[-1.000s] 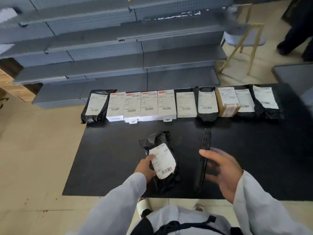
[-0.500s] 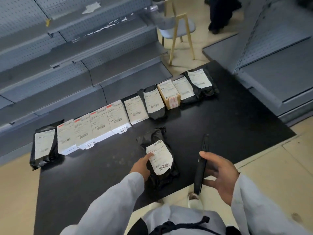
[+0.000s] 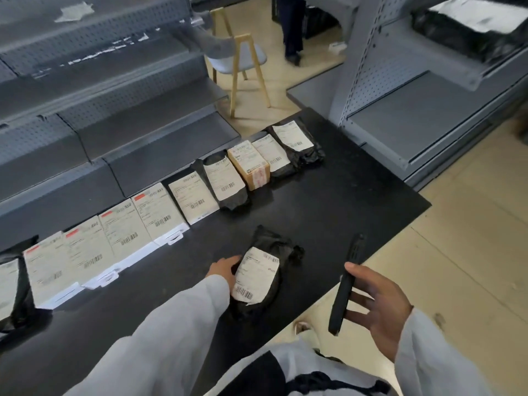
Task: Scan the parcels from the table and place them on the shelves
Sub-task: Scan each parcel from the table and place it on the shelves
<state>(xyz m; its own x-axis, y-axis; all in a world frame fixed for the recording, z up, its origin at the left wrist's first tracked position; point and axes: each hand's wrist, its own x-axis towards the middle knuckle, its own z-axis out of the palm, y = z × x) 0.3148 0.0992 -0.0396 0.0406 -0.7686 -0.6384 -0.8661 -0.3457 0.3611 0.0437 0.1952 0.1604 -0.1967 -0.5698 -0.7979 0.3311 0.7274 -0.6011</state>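
Swung further right since the earlier frame, the view now takes in a second shelf unit (image 3: 423,115) beyond the desk's far corner, while the parcel and both hands are found much where they were. Front and centre, a black bag (image 3: 261,277) is seen lying on the desk (image 3: 328,201) near its front edge, white label up, barcode at the near end. Its left side is touched by the left hand (image 3: 224,270); fingers appear curled against the bag, though a full grip cannot be confirmed since the fingertips are hidden behind it. Just to the right, apart from the bag, a scanner (image 3: 345,287) is held upright-ish in the right hand (image 3: 377,307), thumb pressed on one edge, fingers spread loosely behind it.

Further back, a row of parcels (image 3: 160,212) is laid along the desk's far edge: white boxes, black bags, one brown box (image 3: 249,165). Behind them, long grey shelves (image 3: 114,115) are seen. On the right-hand unit's upper shelf, dark bags (image 3: 468,32) are stacked. A chair (image 3: 240,55) and someone's legs are glimpsed beyond.

For the scan to be done well, the bag should be steadied flat, the label smoothed if wrinkled, and the scanner's head tipped down squarely at the barcode; at present it seems pointed away from it. Only then should the bag be lifted towards a shelf.
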